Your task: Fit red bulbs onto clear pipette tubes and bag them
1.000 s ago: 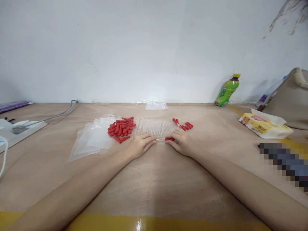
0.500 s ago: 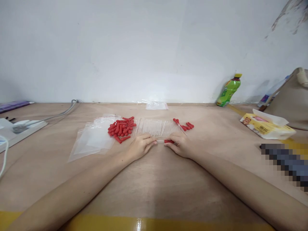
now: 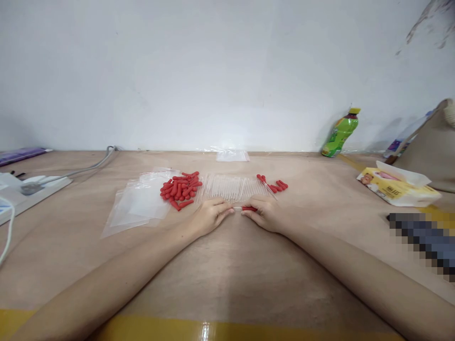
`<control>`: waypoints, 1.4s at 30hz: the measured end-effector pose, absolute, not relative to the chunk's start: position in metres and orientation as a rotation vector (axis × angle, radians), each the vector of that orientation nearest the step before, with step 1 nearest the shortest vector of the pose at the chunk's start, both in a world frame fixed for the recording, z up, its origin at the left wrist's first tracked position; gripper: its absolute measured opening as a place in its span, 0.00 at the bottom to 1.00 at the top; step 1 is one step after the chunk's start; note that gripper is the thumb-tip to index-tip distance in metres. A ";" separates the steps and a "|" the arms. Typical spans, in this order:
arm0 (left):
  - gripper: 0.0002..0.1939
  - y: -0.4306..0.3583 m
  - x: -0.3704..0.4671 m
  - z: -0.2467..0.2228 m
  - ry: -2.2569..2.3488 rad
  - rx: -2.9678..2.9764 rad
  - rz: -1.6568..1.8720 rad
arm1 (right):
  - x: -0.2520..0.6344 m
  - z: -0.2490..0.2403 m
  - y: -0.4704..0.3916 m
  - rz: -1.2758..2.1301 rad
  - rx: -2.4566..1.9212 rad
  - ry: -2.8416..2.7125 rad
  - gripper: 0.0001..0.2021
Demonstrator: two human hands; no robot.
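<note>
- Compared with the first earlier frame, the left hand (image 3: 213, 215) and right hand (image 3: 263, 213) are slightly closer together, and less of the clear tube (image 3: 237, 209) shows between them.
- The pile of red bulbs (image 3: 179, 189), the row of clear tubes (image 3: 225, 187) and the small group of red bulbs (image 3: 279, 185) keep their arrangement on the counter (image 3: 227, 274).
- The clear tube lies sideways between the fingertips of both hands, its left part at the left thumb and fingers.
- The held red bulb (image 3: 249, 209) sits at the right fingertips, partly covered by them, in line with the clear tube; whether the tube is inside it cannot be told.
- The left hand is narrow, pinching the clear tube; the right hand is narrow too, closed on the held red bulb.
- The row of clear tubes lies just beyond both hands, with the pile of red bulbs at its left end and the small group of red bulbs to its right.
- Flat plastic bags (image 3: 140, 203) overlap left of the pile.
</note>
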State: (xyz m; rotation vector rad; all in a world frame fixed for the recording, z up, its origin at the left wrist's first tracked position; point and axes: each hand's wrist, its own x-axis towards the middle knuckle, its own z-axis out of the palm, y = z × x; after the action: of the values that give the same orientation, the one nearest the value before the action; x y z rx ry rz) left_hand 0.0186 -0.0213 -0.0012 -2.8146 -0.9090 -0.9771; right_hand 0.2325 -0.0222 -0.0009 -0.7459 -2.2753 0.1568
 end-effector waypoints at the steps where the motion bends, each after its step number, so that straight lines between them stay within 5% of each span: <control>1: 0.12 -0.022 0.019 -0.001 -0.919 -2.813 -0.996 | 0.233 0.000 -0.022 0.228 -0.756 -2.265 0.05; 11: 0.16 -0.028 0.018 0.008 -1.077 -2.833 -1.091 | 0.241 0.024 -0.002 0.912 -0.957 -1.521 0.19; 21: 0.13 -0.025 0.018 0.004 -1.050 -2.884 -1.002 | 0.297 0.038 0.077 0.470 -1.656 -1.703 0.16; 31: 0.13 -0.026 0.018 0.005 -1.059 -2.924 -0.935 | 0.282 0.018 0.081 0.305 -1.723 -2.055 0.15; 38: 0.14 -0.027 0.018 0.005 -1.057 -2.930 -0.927 | 0.282 0.016 0.069 0.209 -1.766 -2.011 0.25; 42: 0.14 -0.028 0.018 0.006 -1.051 -2.930 -0.929 | 0.296 0.022 0.061 0.206 -1.845 -1.898 0.13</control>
State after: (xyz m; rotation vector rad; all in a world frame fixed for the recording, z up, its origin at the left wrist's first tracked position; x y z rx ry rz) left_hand 0.0182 -0.0276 0.0061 -2.9300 -1.0506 -0.9289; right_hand 0.2958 0.0613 0.0222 -1.8453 -1.8984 0.2064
